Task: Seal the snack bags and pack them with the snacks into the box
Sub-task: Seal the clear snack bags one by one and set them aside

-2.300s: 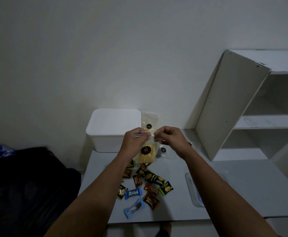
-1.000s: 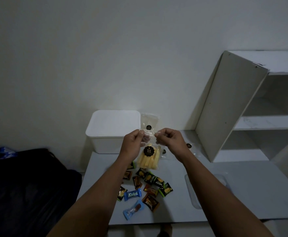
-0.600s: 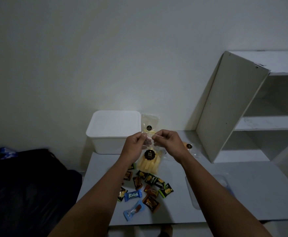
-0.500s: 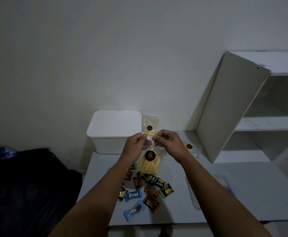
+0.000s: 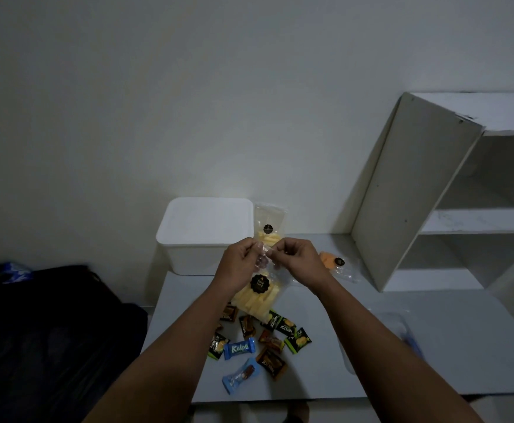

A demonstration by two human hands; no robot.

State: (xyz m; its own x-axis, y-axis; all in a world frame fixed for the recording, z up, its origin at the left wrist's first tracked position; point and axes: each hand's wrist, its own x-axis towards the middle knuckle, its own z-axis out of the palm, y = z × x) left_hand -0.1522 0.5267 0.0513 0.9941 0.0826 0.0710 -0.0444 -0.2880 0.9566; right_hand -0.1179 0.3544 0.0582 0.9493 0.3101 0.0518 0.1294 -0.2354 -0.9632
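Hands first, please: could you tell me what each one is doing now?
Left hand: pinching the top of the snack bag.
Right hand: pinching it too.

Bare table (image 5: 325, 346) right of candies (image 5: 255, 340)

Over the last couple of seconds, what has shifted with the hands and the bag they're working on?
The left hand and right hand have drawn closer together along the top of the clear bag of yellow sticks, both keeping their pinch grip on it. The bag hangs slightly lower over the wrapped candies. The white box, the second stick bag leaning beside it and the orange snack bag stayed put.
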